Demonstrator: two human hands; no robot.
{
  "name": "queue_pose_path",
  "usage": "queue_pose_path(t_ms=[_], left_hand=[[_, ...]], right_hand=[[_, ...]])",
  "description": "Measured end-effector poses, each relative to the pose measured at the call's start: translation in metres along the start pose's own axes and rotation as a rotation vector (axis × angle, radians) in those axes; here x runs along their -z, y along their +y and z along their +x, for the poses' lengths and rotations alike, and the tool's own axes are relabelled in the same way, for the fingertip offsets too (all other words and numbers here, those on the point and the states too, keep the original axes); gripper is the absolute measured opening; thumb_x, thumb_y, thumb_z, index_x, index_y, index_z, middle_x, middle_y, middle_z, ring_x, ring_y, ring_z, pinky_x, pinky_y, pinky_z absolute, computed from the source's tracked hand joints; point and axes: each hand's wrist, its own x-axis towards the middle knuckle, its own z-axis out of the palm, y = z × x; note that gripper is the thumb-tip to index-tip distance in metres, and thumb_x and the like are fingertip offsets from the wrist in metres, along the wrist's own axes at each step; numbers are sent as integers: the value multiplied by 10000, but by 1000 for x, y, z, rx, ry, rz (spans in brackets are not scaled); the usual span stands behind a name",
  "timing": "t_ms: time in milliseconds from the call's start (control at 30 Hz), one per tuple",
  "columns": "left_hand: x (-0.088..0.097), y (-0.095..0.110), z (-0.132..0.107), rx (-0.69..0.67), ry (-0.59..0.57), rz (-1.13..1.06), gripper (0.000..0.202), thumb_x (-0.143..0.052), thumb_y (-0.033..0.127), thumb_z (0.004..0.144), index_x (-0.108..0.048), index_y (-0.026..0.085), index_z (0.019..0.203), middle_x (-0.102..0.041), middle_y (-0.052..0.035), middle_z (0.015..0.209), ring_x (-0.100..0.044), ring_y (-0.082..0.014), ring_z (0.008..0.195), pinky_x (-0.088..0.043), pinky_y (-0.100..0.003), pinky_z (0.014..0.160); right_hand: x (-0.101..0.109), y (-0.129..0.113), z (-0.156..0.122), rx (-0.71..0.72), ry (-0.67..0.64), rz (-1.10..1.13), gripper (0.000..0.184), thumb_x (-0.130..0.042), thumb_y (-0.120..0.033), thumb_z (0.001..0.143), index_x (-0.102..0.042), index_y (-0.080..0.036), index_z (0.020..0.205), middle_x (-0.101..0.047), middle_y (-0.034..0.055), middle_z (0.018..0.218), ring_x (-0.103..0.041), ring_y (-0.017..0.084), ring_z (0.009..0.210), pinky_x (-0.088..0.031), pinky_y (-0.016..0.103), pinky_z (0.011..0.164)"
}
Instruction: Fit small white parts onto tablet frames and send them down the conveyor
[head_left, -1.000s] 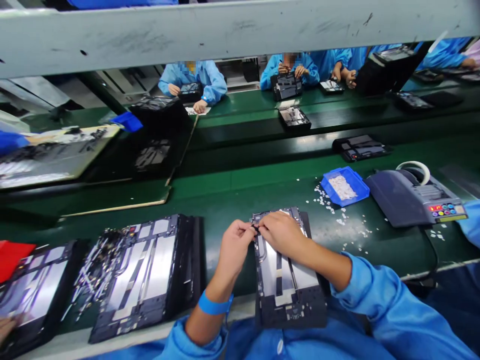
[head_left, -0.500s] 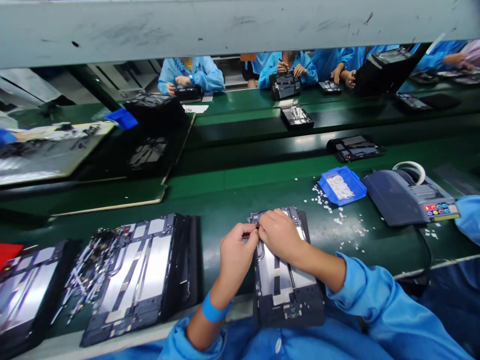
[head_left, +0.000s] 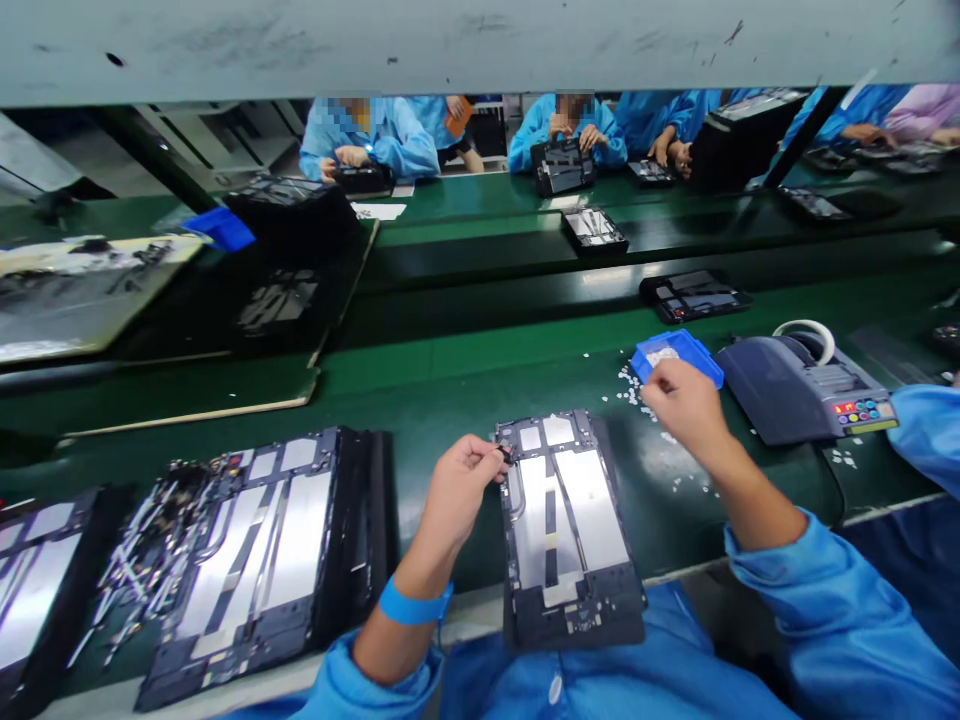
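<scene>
In front of me an opened tablet (head_left: 574,500) lies at the bench edge, its silvery batteries and dark flex strips exposed. My left hand (head_left: 463,485) pinches a small black part (head_left: 504,454) at the tablet's upper left corner; its exact kind is too small to tell. My right hand (head_left: 686,405) is closed, fingers curled, just in front of a blue tray (head_left: 697,362) with small white pieces (head_left: 664,355) in it. Whatever its fingertips may hold is hidden.
On the left stand stacked opened tablets (head_left: 255,560) beside a heap of thin cable parts (head_left: 150,545). A grey tape dispenser (head_left: 795,390) sits at right, and white bits lie scattered near the tray. Co-workers (head_left: 367,140) sit across the belt; another tablet (head_left: 694,295) rests beyond.
My right hand has left the tablet's top and moved right to the blue tray. My left hand stays at the corner with the small black part. The view has shifted slightly.
</scene>
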Motion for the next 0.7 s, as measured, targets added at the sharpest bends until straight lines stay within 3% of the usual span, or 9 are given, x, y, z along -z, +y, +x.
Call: queue_pose_path(t_ms=[100,200,267,367,500,600,700], left_hand=[[3,4,-3,-14,-4,67,124,-719,301,723,-671,194,764,-725,-28,741,-648,-164,670,-513,-278,650],[11,11,-7,-100,28,257,155,-686,341,809,-730,201,856,-763,-48,846,-694,-200,779,-536,-303,716],[19,13,-6,-206,97,411,175,-647,358,865,-745,215,885,-763,-47,866,-695,-210,802,-535,-316,739],[28,8,0,-379,111,625,165,-625,324,900,-757,232,935,-765,-53,930,-695,-226,839,-537,-335,779],[31,-3,6,-551,1,802,220,-570,241,944,-763,247,1050,-773,-76,1052,-701,-266,1022,-532,-381,945],[31,-8,5,-620,-28,909,277,-542,214,971,-747,235,1156,-767,-99,1115,-692,-283,1059,-528,-405,964],[32,-11,3,-673,-46,980,318,-523,185,989,-717,211,1239,-756,-109,1155,-683,-286,1076,-530,-413,965]], right_hand=[[24,44,14,-280,-51,-249,202,-546,-255,853,-607,-205,668,-649,79,698,-563,216,681,-325,314,646],[28,42,12,-270,-43,-230,171,-548,-232,856,-693,-176,786,-727,115,823,-620,233,749,-366,316,678],[19,13,4,-150,-60,-26,179,-554,-234,867,-724,-183,891,-762,95,914,-658,225,810,-417,300,724],[-10,-54,-7,2,-308,278,205,-550,-270,910,-747,-217,887,-779,38,881,-690,194,814,-453,269,728],[-55,-125,-6,114,-501,257,230,-604,-319,913,-759,-217,777,-772,32,792,-672,180,726,-403,266,643],[-77,-144,2,121,-546,119,281,-610,-296,889,-728,-209,649,-736,49,690,-614,175,631,-333,283,575],[-83,-145,5,110,-582,36,251,-611,-256,852,-730,-211,636,-724,43,665,-587,161,601,-293,280,552]])
